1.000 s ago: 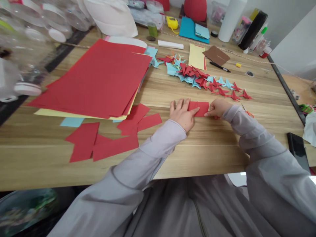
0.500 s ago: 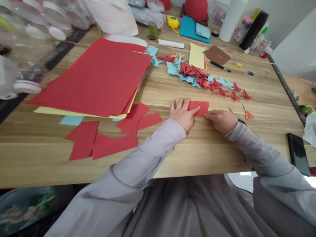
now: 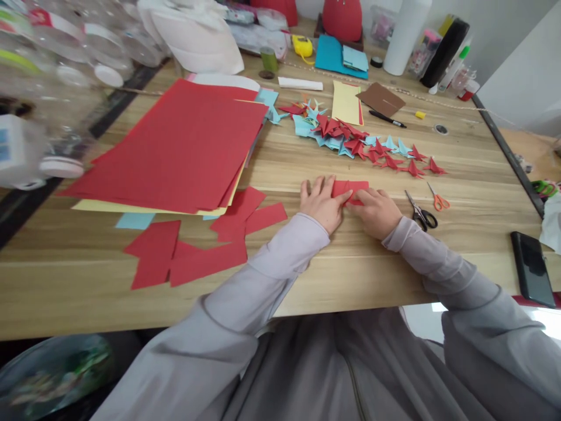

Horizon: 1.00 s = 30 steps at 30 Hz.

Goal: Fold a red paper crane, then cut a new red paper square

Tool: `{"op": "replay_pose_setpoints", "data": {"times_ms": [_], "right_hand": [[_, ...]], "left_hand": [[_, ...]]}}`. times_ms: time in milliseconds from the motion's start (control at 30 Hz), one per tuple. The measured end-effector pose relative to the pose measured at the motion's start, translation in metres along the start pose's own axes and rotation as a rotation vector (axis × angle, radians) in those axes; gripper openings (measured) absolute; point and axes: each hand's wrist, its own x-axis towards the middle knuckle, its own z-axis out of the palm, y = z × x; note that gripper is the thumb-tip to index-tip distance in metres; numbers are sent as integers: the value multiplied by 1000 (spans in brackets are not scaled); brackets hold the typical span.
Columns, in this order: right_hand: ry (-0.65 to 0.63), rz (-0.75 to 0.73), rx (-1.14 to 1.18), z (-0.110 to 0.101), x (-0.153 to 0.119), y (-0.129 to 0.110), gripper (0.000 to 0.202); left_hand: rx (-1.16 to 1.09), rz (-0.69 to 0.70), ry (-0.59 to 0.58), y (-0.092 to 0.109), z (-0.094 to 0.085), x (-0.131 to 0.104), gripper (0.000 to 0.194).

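Observation:
A small folded red paper (image 3: 339, 187) lies flat on the wooden table, partly covered by both hands. My left hand (image 3: 322, 204) rests spread on its left part, the thumb pointing right across the paper. My right hand (image 3: 374, 211) is at the paper's lower right, fingers bent together and fingertips against its lower edge near the left thumb. Whether the right fingers pinch the paper cannot be made out. Beyond the hands is a row of folded red paper shapes (image 3: 379, 151) and light blue ones.
Large red sheets (image 3: 175, 146) are stacked at the left, with cut red pieces (image 3: 208, 262) in front. Black scissors (image 3: 423, 216) and orange scissors (image 3: 439, 202) lie right of my right hand. A phone (image 3: 532, 268) lies at the right edge, bottles (image 3: 405, 38) behind.
My right hand has moved left along the paper's lower edge, toward my left thumb, uncovering the black scissors. My left hand stays spread on the paper. The view has shifted slightly.

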Motion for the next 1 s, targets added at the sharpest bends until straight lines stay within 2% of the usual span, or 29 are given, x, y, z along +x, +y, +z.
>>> {"op": "replay_pose_setpoints", "data": {"times_ms": [300, 433, 467, 500, 600, 633, 733, 1000], "right_hand": [[21, 25, 9, 8, -1, -1, 36], [4, 42, 43, 11, -1, -3, 35], [4, 45, 49, 11, -1, -3, 35], [4, 48, 52, 12, -1, -4, 35], [-1, 58, 57, 12, 0, -5, 35], [-2, 57, 59, 12, 0, -5, 35], [3, 51, 64, 12, 0, -4, 35], [15, 58, 71, 11, 0, -6, 36]], "left_hand": [[-49, -68, -30, -10, -3, 1, 37], [-249, -207, 125, -20, -12, -2, 34], [-332, -239, 114, -20, -15, -2, 34], [-423, -277, 59, -19, -18, -2, 32], [-682, -468, -256, -10, -22, 0, 23], [-742, -521, -314, -7, -22, 3, 21], [-803, -598, -317, 0, -19, 11, 18], [-696, -625, -350, -1, -19, 22, 19]]}}
